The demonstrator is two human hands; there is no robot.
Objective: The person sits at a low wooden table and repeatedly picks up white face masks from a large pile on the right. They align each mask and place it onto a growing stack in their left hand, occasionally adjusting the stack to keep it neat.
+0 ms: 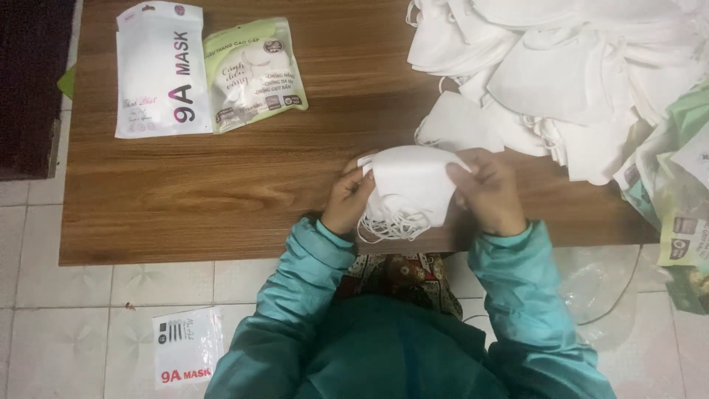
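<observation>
A stack of white folded face masks (pixel 410 185) is held between both hands over the near edge of a low wooden table (pixel 221 185). My left hand (pixel 347 199) grips the stack's left side. My right hand (pixel 489 191) grips its right side, thumb on top. The masks' white ear loops (pixel 390 226) dangle below the stack. Both arms wear teal sleeves.
A big heap of loose white masks (pixel 561 66) covers the table's far right. A white mask packet (pixel 161 70) and a green-white packet (pixel 252 74) lie at the far left. More green packets (pixel 676 192) sit at the right edge. Another white packet (pixel 187 346) lies on the tiled floor.
</observation>
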